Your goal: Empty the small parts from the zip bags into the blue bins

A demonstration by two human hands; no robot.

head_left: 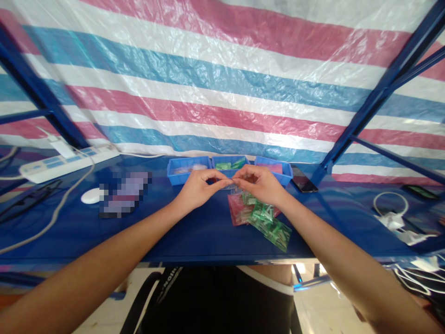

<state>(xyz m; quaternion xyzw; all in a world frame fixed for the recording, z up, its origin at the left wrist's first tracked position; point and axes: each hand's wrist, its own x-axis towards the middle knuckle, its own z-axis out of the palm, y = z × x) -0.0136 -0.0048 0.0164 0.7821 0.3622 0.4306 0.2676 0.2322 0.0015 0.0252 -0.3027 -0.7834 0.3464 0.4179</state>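
Observation:
My left hand (200,188) and my right hand (259,184) meet fingertip to fingertip above the table, both closed in a pinch. Between them hangs what looks like a small clear plastic bag (228,187), mostly hidden by the fingers. Under and beside my right hand lie green plastic bags (273,228) with small metal pieces inside. A red plastic bag (237,211) lies partly beneath them. Just behind the hands stand three blue bins: the left bin (173,178) holds clear bags, the middle bin (217,160) green bags, the right bin (288,175) something pink.
A dark phone (304,180) lies right of the bins. On the left of the blue table (194,241) are a white mouse (91,195), a blurred-out object (127,192), glasses (29,199) and a white power strip (66,163) with cables. A white coiled cable (391,208) lies far right.

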